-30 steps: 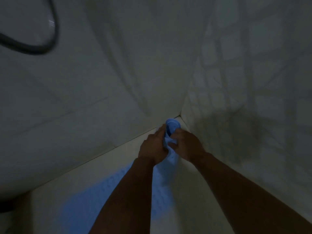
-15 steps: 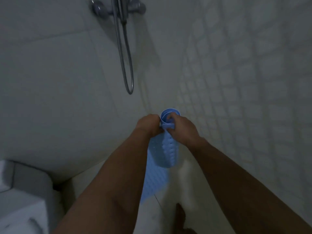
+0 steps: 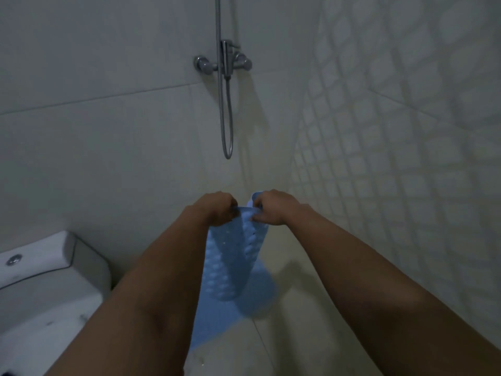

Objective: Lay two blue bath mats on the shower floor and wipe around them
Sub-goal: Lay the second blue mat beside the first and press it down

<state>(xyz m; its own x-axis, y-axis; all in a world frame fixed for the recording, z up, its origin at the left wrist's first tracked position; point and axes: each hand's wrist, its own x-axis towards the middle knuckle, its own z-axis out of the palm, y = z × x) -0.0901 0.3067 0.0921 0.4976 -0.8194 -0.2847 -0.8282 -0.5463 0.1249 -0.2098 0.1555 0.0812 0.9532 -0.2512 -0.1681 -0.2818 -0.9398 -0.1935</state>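
Holding a blue bath mat [image 3: 238, 261] up at the centre of the frame, both hands side by side on its top edge. Left hand [image 3: 217, 208] pinching the left part of that edge, fingers curled over it; right hand [image 3: 271, 210] gripping the right part, where the mat is curling back into a roll behind the knuckles. Hanging down between the forearms, bumpy face toward the camera, lower end blurring out above the pale shower floor [image 3: 298, 335]. Possibly covering a second blue shape lower down, or only its own tail; cannot tell which.

Likely unrolling before laying it flat, so nothing placed yet, no wiping begun.

Risking, from here: the rolled end springing shut once released, leaving a hump that will not grip the tile; the hanging end folding under itself while being lowered; the mat landing skewed toward the toilet tank [image 3: 51, 278] at lower left. Shower hose [image 3: 226, 123] dangling above centre, well apart.
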